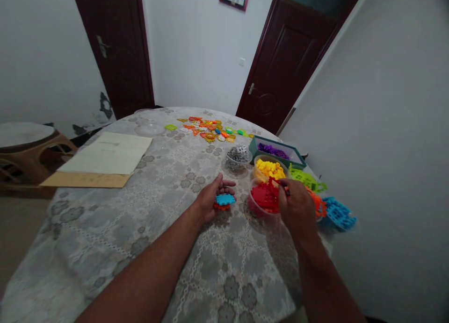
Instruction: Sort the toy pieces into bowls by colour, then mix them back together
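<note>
My left hand rests on the patterned tablecloth, fingers curled round a blue toothed plastic piece stacked on an orange-red one. My right hand hovers over a clear bowl of red plastic pieces, its fingers pinched at a red piece at the bowl's rim. Behind it stand a bowl of yellow pieces and a bowl of grey pieces.
A teal box with purple pieces, green pieces, orange pieces and blue pieces line the table's right edge. Loose coloured pieces lie at the far side. Papers lie left. Two dark doors stand behind.
</note>
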A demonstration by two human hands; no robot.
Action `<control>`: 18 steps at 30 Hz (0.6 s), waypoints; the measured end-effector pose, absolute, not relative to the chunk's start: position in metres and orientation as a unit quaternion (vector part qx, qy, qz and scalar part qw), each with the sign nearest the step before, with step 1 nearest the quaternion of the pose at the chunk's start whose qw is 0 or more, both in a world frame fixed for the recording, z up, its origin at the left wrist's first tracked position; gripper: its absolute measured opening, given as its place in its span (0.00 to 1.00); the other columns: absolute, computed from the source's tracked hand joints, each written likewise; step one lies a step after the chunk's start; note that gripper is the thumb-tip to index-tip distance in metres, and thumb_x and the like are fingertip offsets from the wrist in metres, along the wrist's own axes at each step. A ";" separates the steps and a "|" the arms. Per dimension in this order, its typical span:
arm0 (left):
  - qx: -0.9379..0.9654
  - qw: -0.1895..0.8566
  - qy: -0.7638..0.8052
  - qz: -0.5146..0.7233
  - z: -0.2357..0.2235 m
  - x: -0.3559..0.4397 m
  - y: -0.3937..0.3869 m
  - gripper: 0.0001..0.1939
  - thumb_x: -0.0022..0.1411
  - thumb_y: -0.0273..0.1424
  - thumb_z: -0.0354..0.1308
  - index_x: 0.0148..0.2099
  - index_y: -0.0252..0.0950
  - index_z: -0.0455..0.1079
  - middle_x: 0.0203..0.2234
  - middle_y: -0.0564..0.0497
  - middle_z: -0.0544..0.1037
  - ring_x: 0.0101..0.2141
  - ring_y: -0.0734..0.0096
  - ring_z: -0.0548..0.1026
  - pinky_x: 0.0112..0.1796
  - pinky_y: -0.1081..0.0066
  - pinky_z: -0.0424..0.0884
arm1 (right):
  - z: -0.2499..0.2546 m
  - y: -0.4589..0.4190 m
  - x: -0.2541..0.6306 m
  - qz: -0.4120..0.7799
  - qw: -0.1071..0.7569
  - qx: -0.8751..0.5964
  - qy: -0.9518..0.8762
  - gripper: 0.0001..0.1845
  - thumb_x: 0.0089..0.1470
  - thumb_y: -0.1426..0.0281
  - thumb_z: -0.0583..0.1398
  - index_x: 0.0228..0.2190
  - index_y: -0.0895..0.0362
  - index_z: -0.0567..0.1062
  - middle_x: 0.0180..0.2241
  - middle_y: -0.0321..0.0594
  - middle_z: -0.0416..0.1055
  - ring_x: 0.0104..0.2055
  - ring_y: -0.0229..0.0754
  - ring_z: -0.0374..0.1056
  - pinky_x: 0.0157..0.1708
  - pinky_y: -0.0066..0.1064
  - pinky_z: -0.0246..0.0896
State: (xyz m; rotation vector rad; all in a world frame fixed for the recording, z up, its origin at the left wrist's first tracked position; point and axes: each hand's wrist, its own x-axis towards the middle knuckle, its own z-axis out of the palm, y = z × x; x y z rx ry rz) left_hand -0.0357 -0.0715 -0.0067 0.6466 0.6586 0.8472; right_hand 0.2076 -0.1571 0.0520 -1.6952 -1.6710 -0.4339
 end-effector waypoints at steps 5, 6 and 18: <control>0.290 0.810 0.313 0.403 -0.003 -0.036 -0.072 0.27 0.72 0.52 0.53 0.45 0.31 0.78 0.29 0.46 0.78 0.27 0.65 0.80 0.20 0.71 0.73 | 0.042 -0.160 0.204 -0.183 0.341 -0.634 -0.669 0.11 0.67 0.71 0.54 0.44 0.57 0.76 0.42 0.51 0.76 0.47 0.52 0.71 0.53 0.46 0.67; 0.290 0.809 0.315 0.402 -0.003 -0.036 -0.072 0.27 0.73 0.51 0.52 0.45 0.31 0.78 0.28 0.47 0.78 0.27 0.65 0.80 0.20 0.71 0.72 | 0.042 -0.162 0.202 -0.182 0.336 -0.640 -0.666 0.11 0.67 0.71 0.55 0.44 0.57 0.76 0.42 0.51 0.76 0.48 0.53 0.71 0.54 0.47 0.67; 0.292 0.826 0.295 0.381 0.005 -0.036 -0.076 0.29 0.74 0.51 0.48 0.47 0.30 0.77 0.29 0.45 0.79 0.26 0.65 0.80 0.27 0.68 0.77 | 0.047 -0.184 0.107 0.011 0.287 -0.538 -0.793 0.17 0.66 0.70 0.62 0.55 0.51 0.76 0.58 0.47 0.73 0.57 0.51 0.71 0.57 0.43 0.70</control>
